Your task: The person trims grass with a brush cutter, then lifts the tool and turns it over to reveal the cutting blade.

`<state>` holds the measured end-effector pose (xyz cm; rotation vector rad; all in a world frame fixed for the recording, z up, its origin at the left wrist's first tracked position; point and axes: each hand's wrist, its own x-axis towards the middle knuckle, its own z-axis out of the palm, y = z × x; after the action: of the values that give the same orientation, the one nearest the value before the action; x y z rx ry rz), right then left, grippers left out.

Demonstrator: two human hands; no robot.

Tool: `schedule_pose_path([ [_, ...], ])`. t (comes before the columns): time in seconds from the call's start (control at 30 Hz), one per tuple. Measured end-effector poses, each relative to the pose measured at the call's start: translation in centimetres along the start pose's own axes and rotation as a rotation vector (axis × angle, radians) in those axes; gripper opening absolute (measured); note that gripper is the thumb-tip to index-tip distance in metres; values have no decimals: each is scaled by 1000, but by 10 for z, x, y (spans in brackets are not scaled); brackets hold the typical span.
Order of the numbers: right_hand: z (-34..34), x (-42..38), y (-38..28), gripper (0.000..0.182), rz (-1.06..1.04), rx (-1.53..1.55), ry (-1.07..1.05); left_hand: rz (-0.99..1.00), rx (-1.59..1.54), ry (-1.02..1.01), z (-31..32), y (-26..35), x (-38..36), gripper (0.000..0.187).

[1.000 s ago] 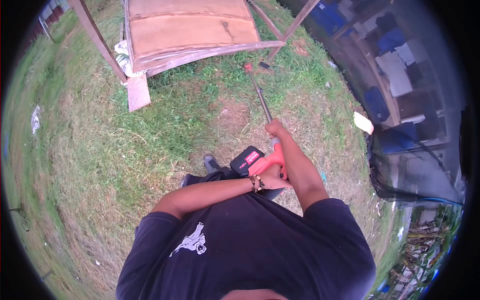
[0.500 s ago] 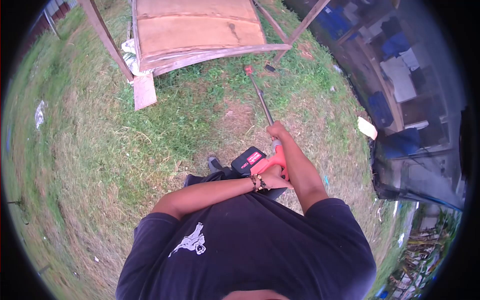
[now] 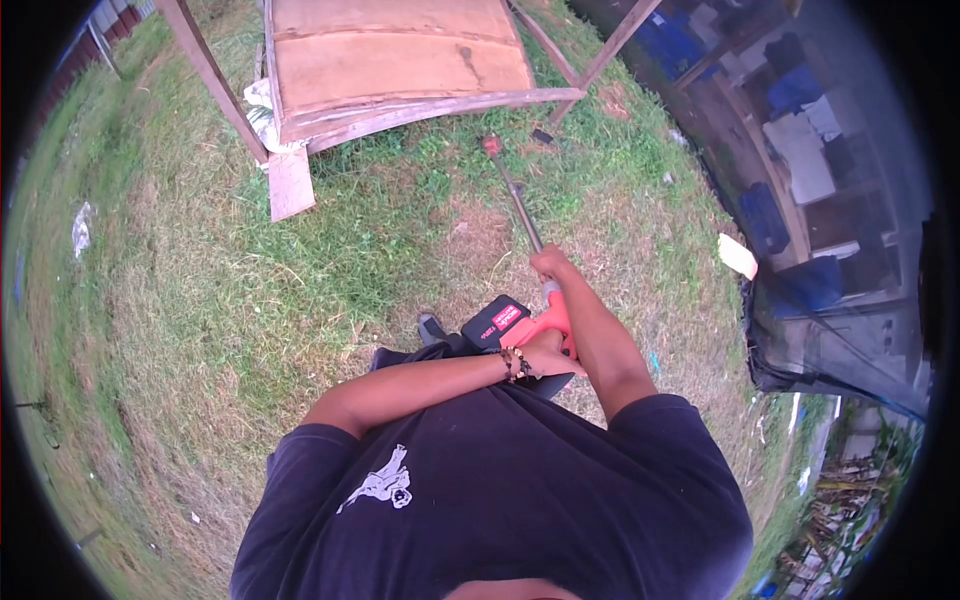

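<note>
A red cordless grass trimmer (image 3: 521, 205) with a long metal shaft reaches forward from my body. Its black battery pack (image 3: 494, 322) sits at the rear, near my waist. My left hand (image 3: 548, 362), below a beaded bracelet, is closed round the red rear handle; my forearm and the handle partly hide its fingers. Further up, my right hand (image 3: 549, 262) wraps round the shaft just ahead of the red body. The red trimmer head (image 3: 491, 146) is low over the grass, close to the wooden structure's front edge.
A wooden platform (image 3: 400, 60) on posts stands ahead, with a board (image 3: 291, 190) and white sacking (image 3: 262, 115) at its left corner. A small dark object (image 3: 542, 136) lies right of the trimmer head. Dark netting (image 3: 850, 350) encloses blue items on the right.
The trimmer head has swung slightly left and a little toward me. Both hands keep their hold on the trimmer.
</note>
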<state>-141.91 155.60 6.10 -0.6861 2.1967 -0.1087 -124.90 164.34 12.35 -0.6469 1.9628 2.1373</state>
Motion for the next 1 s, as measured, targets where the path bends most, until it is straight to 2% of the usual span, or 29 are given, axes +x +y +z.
schedule_pose_path([
  [0.1, 14, 23, 8, 41, -1, -20, -31, -17, 28, 22, -3, 3, 0, 50],
  [0.2, 29, 45, 16, 35, -33, -51, -29, -57, 61, -1, -8, 1, 1, 69],
  [0.27, 34, 40, 13, 26, -48, 10, -24, -25, -3, -1, -9, -2, 2, 69],
  [0.57, 47, 53, 9, 20, -57, -78, -108, 1, -172, 36, 8, -59, 42, 67],
  [0.7, 47, 50, 5, 19, -48, -102, -98, -23, -120, 35, -6, -35, 23, 68],
  [0.77, 49, 52, 6, 20, -43, -92, -94, -8, -156, 43, -5, -35, 23, 66],
  [0.9, 48, 51, 4, 20, -49, -101, -145, -71, -409, -91, -4, -36, 26, 44],
  [1.0, 50, 52, 5, 20, -42, -77, -138, 11, -356, -25, -2, -45, 32, 48],
])
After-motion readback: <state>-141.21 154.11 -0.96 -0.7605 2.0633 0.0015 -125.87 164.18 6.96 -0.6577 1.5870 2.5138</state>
